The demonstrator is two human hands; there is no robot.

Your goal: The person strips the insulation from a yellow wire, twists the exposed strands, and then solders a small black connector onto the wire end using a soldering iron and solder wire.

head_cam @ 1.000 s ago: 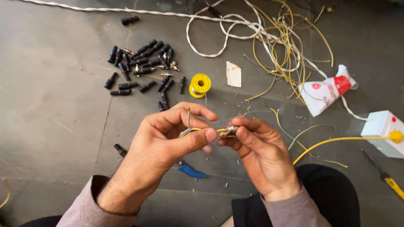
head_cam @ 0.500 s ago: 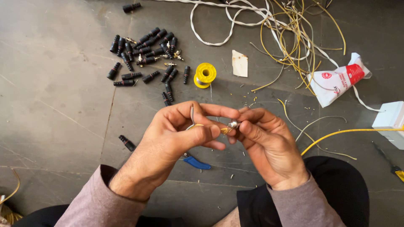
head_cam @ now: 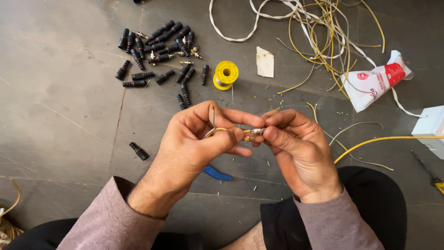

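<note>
My left hand (head_cam: 199,139) pinches a thin yellow wire (head_cam: 216,131) whose bare end sticks up between the fingers. My right hand (head_cam: 296,148) grips a small metal connector (head_cam: 256,131) with thumb and fingertips, pressed against the wire's end. Both hands meet above the grey floor, just over my lap. A blue tool handle (head_cam: 217,173) pokes out from under my left hand.
A pile of several black connector shells (head_cam: 159,51) lies at the upper left, one stray shell (head_cam: 138,151) nearer. A yellow solder spool (head_cam: 225,74), a paper scrap (head_cam: 265,61), tangled yellow and white wires (head_cam: 323,32), a red-white packet (head_cam: 377,83) and a white box (head_cam: 430,129) lie around.
The view has shifted slightly, so the floor items sit a bit lower in the frame. My hands stay together on the wire and connector with small finger movements.
</note>
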